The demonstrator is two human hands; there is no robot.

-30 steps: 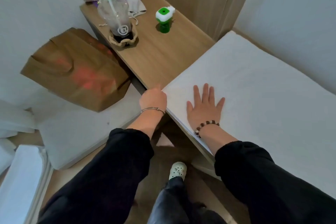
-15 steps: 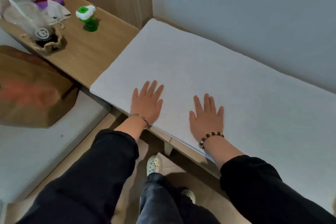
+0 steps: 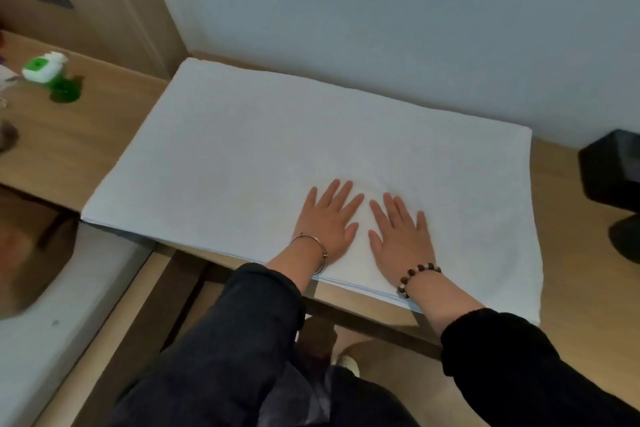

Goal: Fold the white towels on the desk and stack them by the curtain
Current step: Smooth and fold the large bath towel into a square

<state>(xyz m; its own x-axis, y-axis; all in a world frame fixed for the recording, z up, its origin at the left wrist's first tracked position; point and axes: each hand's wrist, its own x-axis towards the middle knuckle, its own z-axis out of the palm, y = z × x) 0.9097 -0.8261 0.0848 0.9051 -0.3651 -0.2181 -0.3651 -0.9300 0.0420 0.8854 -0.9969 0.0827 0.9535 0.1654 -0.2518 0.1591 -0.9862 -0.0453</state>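
Both hands, left [image 3: 327,218] and right [image 3: 398,230], lay flat, fingers spread, side by side on towel [image 3: 242,156] on bench [image 3: 69,146].

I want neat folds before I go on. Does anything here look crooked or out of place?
Nothing spilled or damaged. The towel lies flat under the left hand and right hand. One small thing: along its near edge, at the front of the desk, lower layers peek out slightly instead of lining up flush.
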